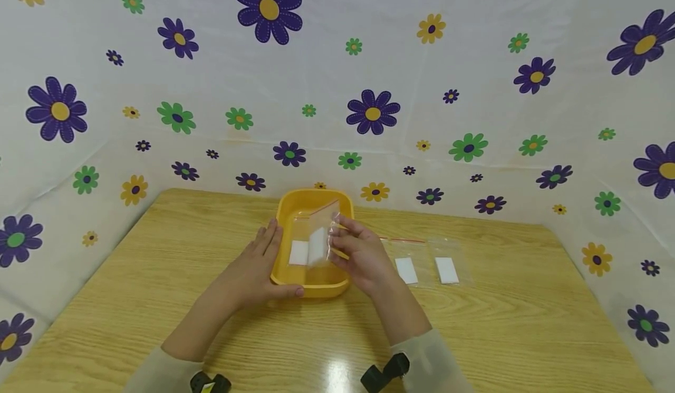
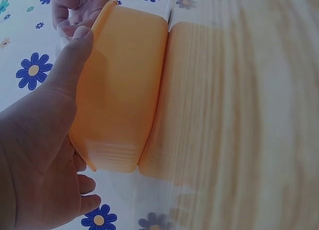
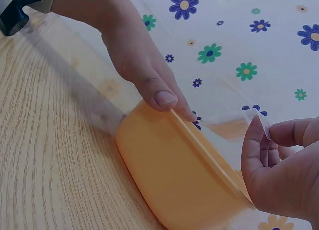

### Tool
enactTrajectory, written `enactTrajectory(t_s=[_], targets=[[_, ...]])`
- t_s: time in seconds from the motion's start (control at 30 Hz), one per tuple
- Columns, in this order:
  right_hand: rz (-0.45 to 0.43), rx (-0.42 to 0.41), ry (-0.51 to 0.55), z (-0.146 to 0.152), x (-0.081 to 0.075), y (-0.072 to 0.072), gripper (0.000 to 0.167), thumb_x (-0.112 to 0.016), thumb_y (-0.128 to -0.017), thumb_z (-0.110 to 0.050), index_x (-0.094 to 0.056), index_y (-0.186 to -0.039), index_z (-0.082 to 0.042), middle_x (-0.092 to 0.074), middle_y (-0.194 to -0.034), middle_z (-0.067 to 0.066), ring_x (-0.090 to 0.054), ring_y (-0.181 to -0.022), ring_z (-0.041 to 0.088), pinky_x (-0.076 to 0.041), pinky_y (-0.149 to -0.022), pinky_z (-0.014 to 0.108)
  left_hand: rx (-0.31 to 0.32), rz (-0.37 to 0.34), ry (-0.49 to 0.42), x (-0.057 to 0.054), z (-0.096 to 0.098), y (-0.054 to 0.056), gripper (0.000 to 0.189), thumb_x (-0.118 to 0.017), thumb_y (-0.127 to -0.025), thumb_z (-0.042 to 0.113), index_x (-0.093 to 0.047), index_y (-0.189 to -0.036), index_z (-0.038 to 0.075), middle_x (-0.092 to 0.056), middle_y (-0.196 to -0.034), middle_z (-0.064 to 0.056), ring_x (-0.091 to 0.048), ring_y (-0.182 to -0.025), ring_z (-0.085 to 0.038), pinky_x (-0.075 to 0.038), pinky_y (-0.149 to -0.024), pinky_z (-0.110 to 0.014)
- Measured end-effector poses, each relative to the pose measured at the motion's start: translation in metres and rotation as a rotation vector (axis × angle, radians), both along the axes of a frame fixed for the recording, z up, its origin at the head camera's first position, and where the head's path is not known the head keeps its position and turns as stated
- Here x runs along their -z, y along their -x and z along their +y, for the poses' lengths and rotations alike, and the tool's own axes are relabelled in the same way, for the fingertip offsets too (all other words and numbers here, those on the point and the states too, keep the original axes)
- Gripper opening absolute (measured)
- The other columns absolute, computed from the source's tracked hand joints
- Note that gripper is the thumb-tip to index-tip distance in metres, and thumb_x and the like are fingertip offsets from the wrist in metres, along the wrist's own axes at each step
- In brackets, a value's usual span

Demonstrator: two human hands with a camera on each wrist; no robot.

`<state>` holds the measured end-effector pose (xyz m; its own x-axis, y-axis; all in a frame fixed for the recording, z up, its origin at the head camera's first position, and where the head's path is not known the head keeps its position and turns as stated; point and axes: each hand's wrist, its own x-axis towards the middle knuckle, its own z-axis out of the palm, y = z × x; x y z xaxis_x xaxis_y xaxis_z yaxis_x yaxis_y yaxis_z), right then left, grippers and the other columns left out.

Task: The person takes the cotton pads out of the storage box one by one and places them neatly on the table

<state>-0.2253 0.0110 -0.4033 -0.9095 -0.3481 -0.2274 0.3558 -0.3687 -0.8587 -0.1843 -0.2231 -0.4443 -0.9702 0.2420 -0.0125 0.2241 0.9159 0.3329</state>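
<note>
Yellow tub [image 1: 316, 291] stands on the wooden table [image 1: 501, 328], left hand [image 1: 253, 270] laid along its left side with fingers extended, thumb at the near rim. Right hand [image 1: 364, 258] pinches the right edge of a clear bag [image 1: 325, 220] with a white insert [image 1: 317, 246], held over the tub; a second bag [image 1: 298, 252] lies inside. Two more bags [image 1: 406, 270] lie on the table, right of the tub, near the right hand.

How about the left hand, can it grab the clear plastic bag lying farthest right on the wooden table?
Probably not easily: the yellow plastic tub and the right hand are between the left hand and that clear bag. The left hand touches the tub, too.
</note>
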Motion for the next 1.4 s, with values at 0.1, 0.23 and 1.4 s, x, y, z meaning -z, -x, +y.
enactTrajectory(t_s=[0.1, 0.23, 1.4], targets=[[0.004, 0.006, -0.002, 0.003, 0.0, -0.001, 0.048, -0.057, -0.095, 0.007, -0.057, -0.139, -0.011, -0.062, -0.096, -0.002, -0.058, -0.084, 0.012, -0.055, -0.073, 0.023, 0.002, 0.005, -0.001, 0.001, 0.0, 0.0, 0.134, -0.057, -0.071, 0.088, -0.006, -0.159, 0.001, 0.003, -0.168, -0.016, -0.006, -0.153, -0.042, -0.018, -0.121, -0.056], [-0.007, 0.021, -0.008, 0.007, 0.0, -0.001, 0.048, -0.057, -0.094, 0.007, -0.058, -0.138, -0.011, -0.063, -0.097, -0.001, -0.058, -0.084, 0.012, -0.056, -0.072, 0.024, 0.009, 0.007, -0.005, 0.001, -0.001, 0.001, 0.134, -0.057, -0.072, 0.087, -0.005, -0.159, 0.0, 0.004, -0.168, -0.016, -0.006, -0.153, -0.042, -0.018, -0.121, -0.056], [-0.053, 0.114, -0.022, 0.048, 0.007, 0.003, 0.045, -0.056, -0.097, 0.004, -0.056, -0.139, -0.013, -0.066, -0.095, -0.004, -0.061, -0.085, 0.01, -0.057, -0.076, 0.024, -0.003, -0.021, -0.018, -0.002, 0.0, -0.001, 0.138, -0.057, -0.068, 0.09, -0.005, -0.159, 0.001, 0.005, -0.168, -0.015, -0.005, -0.153, -0.04, -0.018, -0.122, -0.055]])
